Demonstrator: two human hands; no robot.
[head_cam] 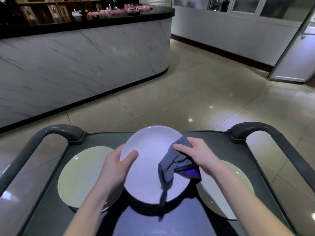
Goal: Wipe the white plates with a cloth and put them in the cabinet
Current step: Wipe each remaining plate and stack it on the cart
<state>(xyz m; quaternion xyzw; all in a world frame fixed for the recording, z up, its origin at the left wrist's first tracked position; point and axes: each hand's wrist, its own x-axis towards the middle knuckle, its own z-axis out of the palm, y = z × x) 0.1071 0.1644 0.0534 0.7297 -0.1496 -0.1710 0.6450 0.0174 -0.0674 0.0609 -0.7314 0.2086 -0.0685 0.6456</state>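
I hold a white plate (pixel 150 155) tilted up above the grey cart top. My left hand (pixel 117 166) grips its left rim, thumb on the face. My right hand (pixel 196 154) presses a grey cloth (pixel 175 162) against the plate's right side; a tail of the cloth hangs down over the lower rim. Two more white plates lie flat on the cart: one on the left (pixel 81 174), partly under my left forearm, and one on the right (pixel 231 184), partly under my right forearm.
The grey cart (pixel 51 210) has curved handles at its far left (pixel 58 132) and far right (pixel 255 128) corners. A marble-fronted counter (pixel 76 62) with a black top stands ahead on the left. Tiled floor (pixel 196 92) stretches ahead; a white door (pixel 293 53) leans at right.
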